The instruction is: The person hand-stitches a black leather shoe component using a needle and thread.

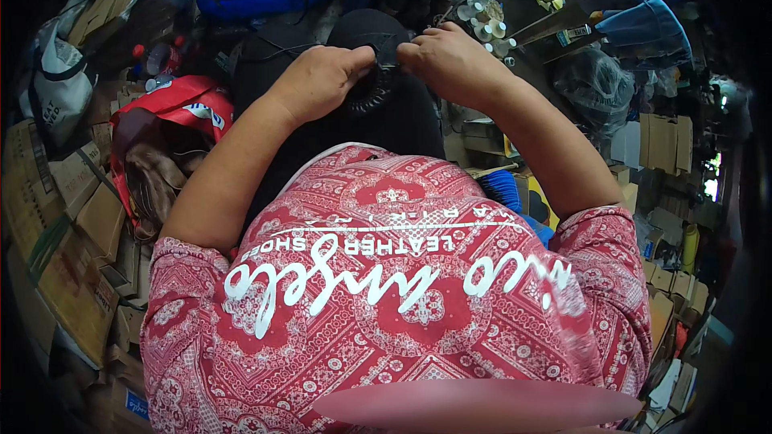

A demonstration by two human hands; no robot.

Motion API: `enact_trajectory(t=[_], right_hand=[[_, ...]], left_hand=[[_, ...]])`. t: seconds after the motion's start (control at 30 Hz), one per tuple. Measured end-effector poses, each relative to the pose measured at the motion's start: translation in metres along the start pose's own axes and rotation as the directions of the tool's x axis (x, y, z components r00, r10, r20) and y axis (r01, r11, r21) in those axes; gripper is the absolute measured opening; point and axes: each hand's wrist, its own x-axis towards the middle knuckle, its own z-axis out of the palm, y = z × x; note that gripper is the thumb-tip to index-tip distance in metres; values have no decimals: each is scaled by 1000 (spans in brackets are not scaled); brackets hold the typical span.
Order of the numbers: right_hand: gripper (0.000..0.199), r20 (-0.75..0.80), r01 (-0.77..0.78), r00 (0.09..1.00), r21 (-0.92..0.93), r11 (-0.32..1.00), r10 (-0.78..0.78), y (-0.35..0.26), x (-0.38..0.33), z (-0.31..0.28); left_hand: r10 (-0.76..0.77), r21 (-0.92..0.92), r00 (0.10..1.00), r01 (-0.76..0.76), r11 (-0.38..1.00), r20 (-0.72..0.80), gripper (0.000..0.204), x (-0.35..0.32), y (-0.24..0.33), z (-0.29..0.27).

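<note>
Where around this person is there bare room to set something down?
The black-clad lap, between the ridged black object and patterned red shirt, looks barest. It's crowded left, with red bag and cardboard, and right, with bottles and clear plastic bag.

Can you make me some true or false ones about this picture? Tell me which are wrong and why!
1. The left hand and right hand are close to a black thing. True.
2. Both hands wear gloves. False: both are bare.
3. The red bag is on the left side of the picture. True.
4. The shirt is plain green. False: the shirt is red with white patterns.
5. The big blue bag is at the bottom of the picture. False: it is at the top.
6. The shirt has short sleeves. True.
</note>
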Motion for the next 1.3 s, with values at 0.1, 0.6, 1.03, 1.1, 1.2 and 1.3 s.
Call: enact_trajectory(t=[0.1, 0.6, 1.03, 1.1, 1.2, 1.3], right_hand=[[11, -19, 51, 999, 41, 998, -50, 8, -3, 2], [21, -171, 275, 945, 877, -394, 280, -17, 35, -10], [19, -89, -592, 720, 438, 676, 688, 122, -154, 34], [26, -90, -780, 595, 176, 601, 799, 169, -222, 34], [32, 33, -889, 382, 287, 358, 924, 203, -309, 44], [30, 208, -884, 458, 2, 468, 864, 191, -263, 51]], left_hand=[[-8, 45, 997, 5, 999, 74, 9, -10, -6, -13], [44, -919, 978, -206, 336, -203, 17, -8, 56, -34], [-200, 389, 874, 389, 835, -443, 14, -156, -66, -152], [-266, 428, 771, 564, 706, -578, 17, -200, -83, -198], [-448, 501, 637, 770, 394, -627, 25, -252, -116, -241], [-447, 523, 611, 792, 317, -654, 36, -235, -139, -210]])
